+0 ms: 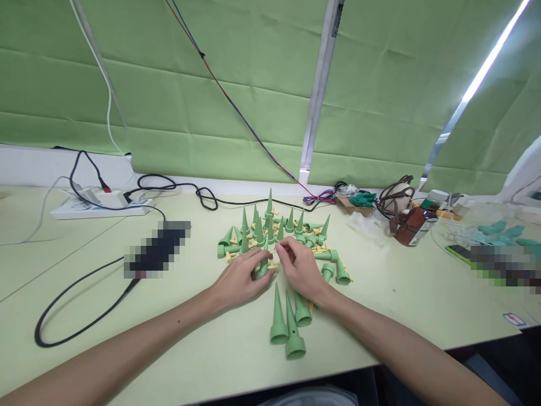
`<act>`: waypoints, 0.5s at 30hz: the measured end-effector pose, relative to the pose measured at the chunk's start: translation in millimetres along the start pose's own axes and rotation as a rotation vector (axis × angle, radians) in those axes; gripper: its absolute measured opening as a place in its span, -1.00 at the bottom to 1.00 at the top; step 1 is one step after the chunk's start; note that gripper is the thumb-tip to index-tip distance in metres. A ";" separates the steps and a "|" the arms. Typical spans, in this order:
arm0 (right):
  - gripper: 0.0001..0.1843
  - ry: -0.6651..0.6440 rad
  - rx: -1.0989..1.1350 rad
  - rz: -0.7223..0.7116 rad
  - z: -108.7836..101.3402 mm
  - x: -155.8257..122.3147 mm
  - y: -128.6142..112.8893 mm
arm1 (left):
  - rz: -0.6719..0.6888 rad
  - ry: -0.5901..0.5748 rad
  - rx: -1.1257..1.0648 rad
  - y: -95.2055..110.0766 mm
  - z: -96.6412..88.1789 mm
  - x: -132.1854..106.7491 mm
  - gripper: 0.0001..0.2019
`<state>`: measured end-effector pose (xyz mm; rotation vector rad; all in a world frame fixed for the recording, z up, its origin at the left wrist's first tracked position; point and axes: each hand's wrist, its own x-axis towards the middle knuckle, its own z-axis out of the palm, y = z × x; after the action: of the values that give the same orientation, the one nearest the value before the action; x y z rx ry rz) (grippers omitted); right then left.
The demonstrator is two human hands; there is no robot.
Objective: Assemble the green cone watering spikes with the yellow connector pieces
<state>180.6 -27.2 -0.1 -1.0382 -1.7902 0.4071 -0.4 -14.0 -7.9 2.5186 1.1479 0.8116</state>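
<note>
My left hand (245,274) is closed around a green plastic spike (262,266), a cone with a wide collar that stands roughly upright. A small yellow plastic valve piece (273,264) sticks out from the spike's side, between my hands. Beside it is my right hand (301,268), its thumb and forefinger pinched at the yellow piece; what exactly lies between the fingertips is hard to make out. Several more green spikes (244,223) and small yellow pieces are heaped behind my hands. Nearer the table's front edge, a few green spikes (278,318) stand or lean together.
At the left, a power strip (103,204) and a black cable loop (40,332) lie on the pale table (203,349), with a blurred dark device. A brown bottle (416,223), clear plastic (367,224) and a small cardboard box (349,206) are at the back right.
</note>
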 end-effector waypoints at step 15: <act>-0.80 -0.003 0.007 0.003 -0.9 -0.6 -1.4 | -0.003 -0.039 -0.051 1.9 -1.2 0.4 -0.69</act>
<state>180.8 -28.7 0.9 -1.0360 -1.7885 0.4171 0.2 -14.9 -5.9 2.4798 1.1040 0.7769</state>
